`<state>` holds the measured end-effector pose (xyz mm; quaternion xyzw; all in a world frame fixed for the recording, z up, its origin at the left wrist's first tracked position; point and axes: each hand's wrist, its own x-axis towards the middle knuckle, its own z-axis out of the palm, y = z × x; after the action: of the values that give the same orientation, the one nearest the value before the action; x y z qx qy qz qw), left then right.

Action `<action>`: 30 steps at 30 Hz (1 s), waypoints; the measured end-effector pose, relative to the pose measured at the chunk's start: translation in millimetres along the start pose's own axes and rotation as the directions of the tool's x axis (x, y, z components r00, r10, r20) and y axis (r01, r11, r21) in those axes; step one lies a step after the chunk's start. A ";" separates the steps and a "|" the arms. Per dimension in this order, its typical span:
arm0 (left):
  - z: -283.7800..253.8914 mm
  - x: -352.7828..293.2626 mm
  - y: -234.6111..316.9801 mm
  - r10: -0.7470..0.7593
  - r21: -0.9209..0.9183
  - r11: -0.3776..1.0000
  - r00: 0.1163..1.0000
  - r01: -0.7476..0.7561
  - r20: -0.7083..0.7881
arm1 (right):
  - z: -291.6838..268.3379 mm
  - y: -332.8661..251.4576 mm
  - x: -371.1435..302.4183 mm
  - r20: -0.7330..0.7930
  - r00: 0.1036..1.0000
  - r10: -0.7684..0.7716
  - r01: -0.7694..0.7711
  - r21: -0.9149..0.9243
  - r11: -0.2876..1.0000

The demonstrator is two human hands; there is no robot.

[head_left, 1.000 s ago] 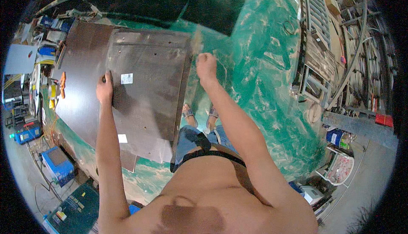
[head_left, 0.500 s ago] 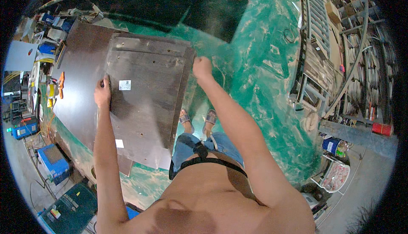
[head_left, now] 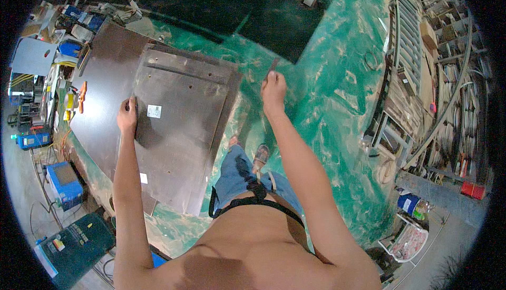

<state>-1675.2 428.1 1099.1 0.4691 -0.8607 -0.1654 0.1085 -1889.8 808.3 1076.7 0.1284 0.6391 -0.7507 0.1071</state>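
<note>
Dark brown boards lie stacked in front of me to the left. The upper board (head_left: 182,116) has small holes, a groove near its far edge and white labels. My left hand (head_left: 126,115) is closed at this board's left edge; what its fingers hold, if anything, is hidden. Out past the board's right edge, over the green floor, my right hand (head_left: 274,92) is closed around a thin dark strip (head_left: 274,64), whose end sticks up beyond the fingers. Beneath it, the wider lower board (head_left: 108,79) shows a glossy surface, with an orange tool (head_left: 83,96) at its left edge.
Dusty green floor (head_left: 327,132) spreads to the right. Beyond it stand a metal roller rack (head_left: 408,42) and shelving with thin stacked pieces (head_left: 464,116). A cluttered bench, a blue box (head_left: 66,184) and a dark green case (head_left: 76,245) line the left. A white-framed basket (head_left: 408,242) sits lower right.
My right hand has moved right, away from the board's edge, and the dark strip now shows above it. My left hand stays by the board. My feet have shifted.
</note>
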 end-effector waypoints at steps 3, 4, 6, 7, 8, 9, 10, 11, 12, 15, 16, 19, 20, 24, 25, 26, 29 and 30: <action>-6.9 -6.5 2.9 -0.027 -0.013 1.000 0.999 0.027 0.021 | -14.9 21.0 -6.9 0.116 0.988 0.104 -0.097 -0.069 0.993; -7.4 -8.3 3.3 -0.027 0.019 0.999 1.000 0.027 0.010 | -18.1 23.5 -6.6 0.125 0.985 0.118 -0.110 -0.076 0.991; -11.8 -16.2 11.5 -0.065 0.010 0.998 0.998 0.065 0.003 | -19.2 12.5 -10.5 0.157 0.956 0.248 -0.234 -0.099 0.967; -13.5 -19.3 12.7 -0.095 -0.014 0.995 0.995 0.095 -0.009 | -21.3 12.2 -8.7 0.155 0.951 0.267 -0.253 -0.106 0.962; -17.7 -21.2 14.2 -0.058 -0.061 0.997 0.997 0.055 -0.043 | -25.3 8.3 -4.9 0.195 0.957 0.214 -0.189 -0.139 0.972; -19.5 -27.8 -1.0 -0.050 -0.106 0.994 0.994 0.040 -0.095 | -28.6 11.7 -1.2 0.242 0.954 0.177 -0.136 -0.179 0.974; -22.1 -35.9 -11.6 -0.064 -0.117 0.992 0.982 0.043 -0.178 | -31.3 17.6 10.8 0.254 0.965 0.064 0.026 -0.335 0.942; -29.5 -50.9 -11.9 -0.081 -0.125 0.991 0.967 0.051 -0.243 | -40.4 20.2 14.5 0.251 0.962 0.108 -0.011 -0.362 0.932; -38.5 -65.1 -13.7 -0.221 -0.168 0.970 0.924 0.176 -0.311 | -42.7 17.3 25.2 0.316 0.943 0.105 0.014 -0.354 0.935; -65.5 -131.0 -49.7 -0.524 -0.149 0.846 0.751 0.511 -0.402 | -32.3 -0.6 46.7 0.470 0.879 0.084 0.105 -0.362 0.926; -70.4 -160.6 -84.2 -0.647 -0.192 0.759 0.690 0.622 -0.325 | -19.5 -8.7 53.6 0.534 0.833 0.148 0.079 -0.379 0.922; -63.4 -242.1 -127.3 -0.937 -0.463 0.286 0.347 0.839 0.049 | 19.6 -13.7 64.4 0.650 0.716 0.254 0.025 -0.388 0.921; -58.9 -257.6 -121.1 -0.925 -0.597 0.163 0.332 0.786 0.184 | 31.1 -10.6 64.5 0.669 0.674 0.313 -0.002 -0.422 0.907; -47.2 -266.7 -72.7 -0.923 -0.744 0.010 0.293 0.668 0.250 | 56.6 -4.4 67.3 0.759 0.492 0.426 -0.022 -0.479 0.878; -40.4 -272.0 -97.1 -0.940 -0.756 0.028 0.275 0.654 0.203 | 59.0 -4.7 68.2 0.773 0.462 0.436 -0.080 -0.453 0.888; -36.8 -263.9 -96.0 -0.968 -0.713 0.050 0.210 0.699 0.139 | 62.7 -14.6 71.5 0.757 0.422 0.498 -0.211 -0.452 0.866; -28.3 -264.0 -93.7 -0.976 -0.691 0.140 0.215 0.709 0.022 | 59.0 -9.8 80.3 0.757 0.357 0.548 -0.226 -0.499 0.837; -28.9 -268.3 -98.1 -0.978 -0.692 0.134 0.206 0.709 0.022 | 59.7 -7.7 82.7 0.757 0.350 0.552 -0.224 -0.505 0.834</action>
<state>-1445.7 599.6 1079.3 0.8481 -0.2683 -0.3308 0.3152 -1973.8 750.9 1065.6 -0.1477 0.5480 -0.5442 0.6178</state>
